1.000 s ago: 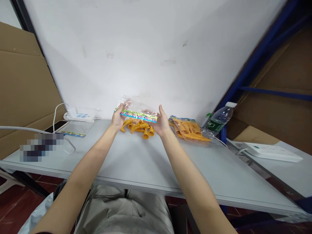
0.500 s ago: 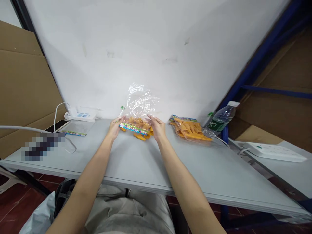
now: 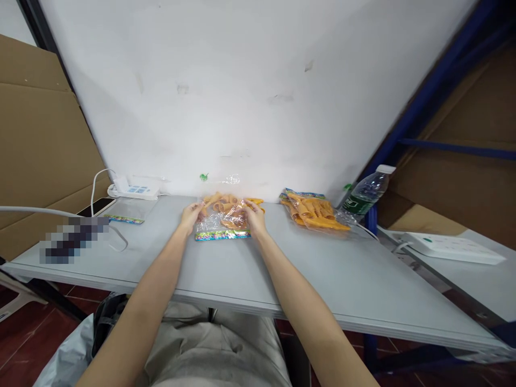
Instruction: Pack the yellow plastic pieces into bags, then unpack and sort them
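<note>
My left hand (image 3: 192, 217) is closed on the left side of a clear plastic bag (image 3: 208, 224) with a colourful printed strip along its near edge. On the opposite side, my right hand (image 3: 255, 216) pinches the same bag, fingers curled. Several orange plastic pieces (image 3: 228, 204), some tube-shaped, show through the film between my hands. Whether they lie inside the bag or behind it, I cannot tell. One orange piece (image 3: 256, 201) sticks out past the fingers of my right hand.
Right of my hands lies a filled bag of orange pieces (image 3: 314, 212), beside a leaning water bottle (image 3: 365, 194). At the left are a flat clear bag (image 3: 135, 208), a phone (image 3: 97, 207), a power strip (image 3: 141, 191) and cables. A white wall (image 3: 258, 107) rises behind the table.
The clear bag, raised and crumpled before, has come down flatter toward the table, its printed strip nearer to me. Both hands moved slightly with it and still hold its sides.
</note>
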The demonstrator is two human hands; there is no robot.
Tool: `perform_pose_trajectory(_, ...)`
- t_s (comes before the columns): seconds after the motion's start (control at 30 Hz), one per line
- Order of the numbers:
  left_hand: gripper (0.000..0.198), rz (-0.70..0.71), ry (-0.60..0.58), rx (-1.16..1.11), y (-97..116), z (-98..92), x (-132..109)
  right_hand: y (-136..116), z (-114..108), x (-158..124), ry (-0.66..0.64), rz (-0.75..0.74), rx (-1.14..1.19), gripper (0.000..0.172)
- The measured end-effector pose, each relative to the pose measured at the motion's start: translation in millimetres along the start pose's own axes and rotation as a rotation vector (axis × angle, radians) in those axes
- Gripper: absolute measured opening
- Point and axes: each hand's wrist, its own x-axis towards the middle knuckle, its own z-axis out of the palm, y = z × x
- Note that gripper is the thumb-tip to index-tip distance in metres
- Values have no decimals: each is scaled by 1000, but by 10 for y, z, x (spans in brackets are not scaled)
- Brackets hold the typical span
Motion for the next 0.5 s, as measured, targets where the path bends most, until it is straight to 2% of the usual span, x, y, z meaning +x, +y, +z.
perform_pose_trajectory(0.1, 33, 117, 29, -11, 25, 69, -49, -44, 23, -42, -10, -37, -8, 35)
perform_pose_trajectory(0.17, 31, 159, 40, -3, 60, 108, -86, -58, 27, -57, -43, -72, -43, 38)
perform_pose_trajectory(0.3, 31, 181, 118, 14, 122, 156, -142, -70, 36, -76, -43, -115, -56, 46)
perform_pose_trajectory(0.5, 44, 248, 187, 14, 123, 140, -135, -55, 42, -61, -33, -97, -17, 42)
